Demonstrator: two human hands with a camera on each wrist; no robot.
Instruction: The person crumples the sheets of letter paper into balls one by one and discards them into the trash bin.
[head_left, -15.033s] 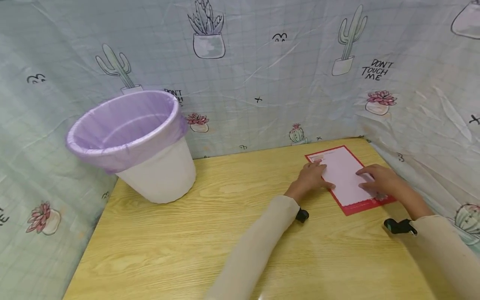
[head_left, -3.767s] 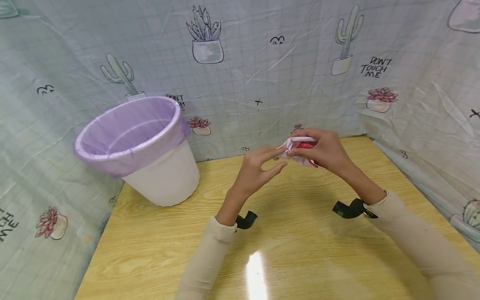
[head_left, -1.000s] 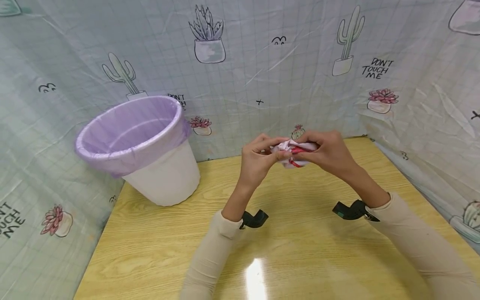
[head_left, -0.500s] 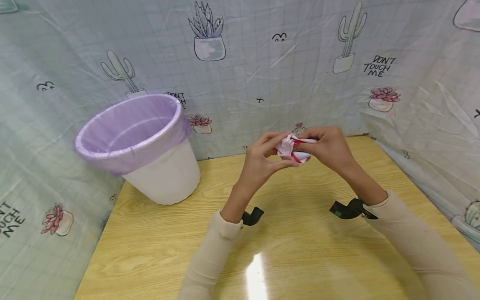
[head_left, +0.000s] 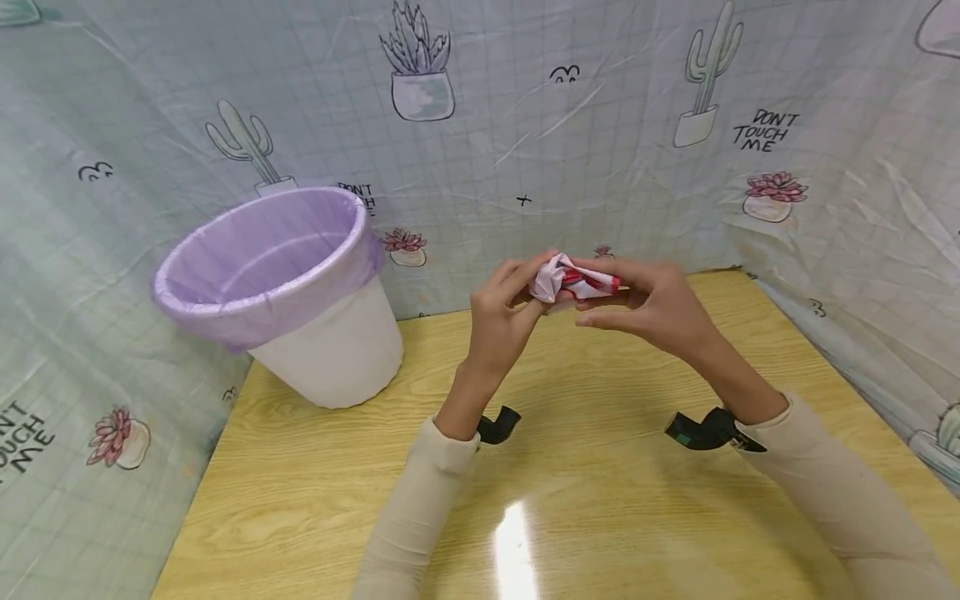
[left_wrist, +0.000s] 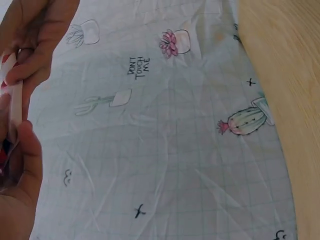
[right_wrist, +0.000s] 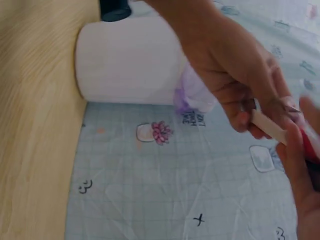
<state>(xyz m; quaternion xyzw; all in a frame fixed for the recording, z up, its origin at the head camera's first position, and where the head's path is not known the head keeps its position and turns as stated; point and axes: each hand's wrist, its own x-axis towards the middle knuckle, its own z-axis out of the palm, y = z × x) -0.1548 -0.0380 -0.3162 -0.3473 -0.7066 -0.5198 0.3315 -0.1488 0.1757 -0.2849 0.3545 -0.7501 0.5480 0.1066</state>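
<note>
A crumpled sheet of paper (head_left: 551, 279), pale pink with red edges, is held up above the table between both hands. My left hand (head_left: 498, 321) pinches its left end with thumb and fingers. At the other end, my right hand (head_left: 663, 312) has its fingers bent round the paper, while its thumb sits lower, apart from the index finger. In the left wrist view a strip of the paper (left_wrist: 16, 102) shows between the two hands at the left edge. A folded edge of the paper (right_wrist: 270, 126) appears in the right wrist view; fingers hide much of it.
On the left of the wooden table (head_left: 300, 500) stands a white bin (head_left: 337, 350) with a purple liner (head_left: 262, 242) over its rim. A cactus-printed cloth (head_left: 480, 150) hangs behind and along the sides. Black wrist mounts (head_left: 701, 429) project below the hands.
Fifteen seconds ago the sheet lay flat on the table; it is now a crumpled bundle held aloft. Over the last half second it rose slightly leftward, and the right thumb moved off it.
</note>
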